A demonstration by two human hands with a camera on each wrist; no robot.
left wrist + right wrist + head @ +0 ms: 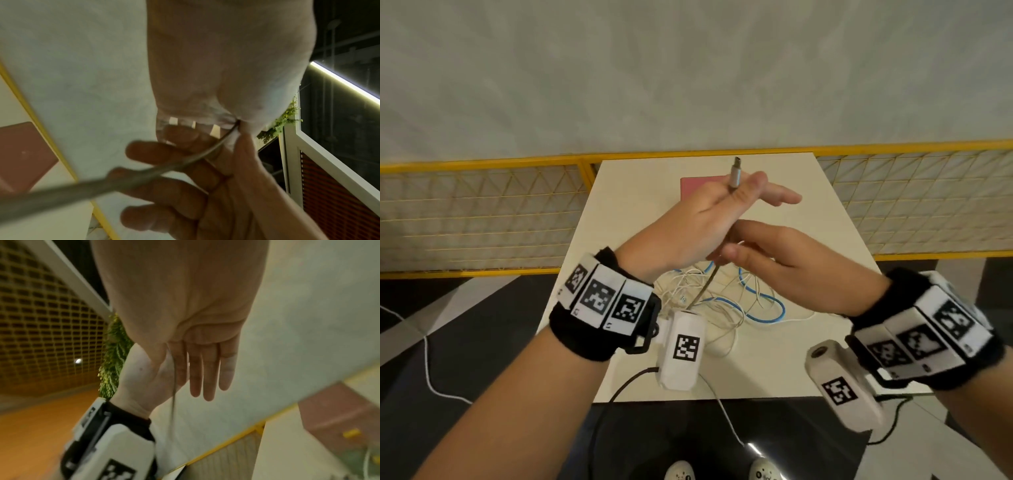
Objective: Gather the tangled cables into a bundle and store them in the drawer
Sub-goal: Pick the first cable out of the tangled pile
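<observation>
My left hand (736, 195) is raised over the white table (640, 192). Its thumb pinches a grey cable (733, 174) against the index finger, just under the metal plug, and the other fingers stretch out to the right. The cable runs down to a tangle of white cables (702, 294) and a blue cable (767, 317) lying on the table. Just below, my right hand (732, 243) has thumb and curled fingers (156, 154) around the same grey cable (185, 160). No drawer can be made out.
A pink flat object (693, 186) lies at the back of the table, partly behind my left hand. A yellow mesh railing (482, 212) runs behind the table on both sides. A dark floor (465, 325) lies left of the table.
</observation>
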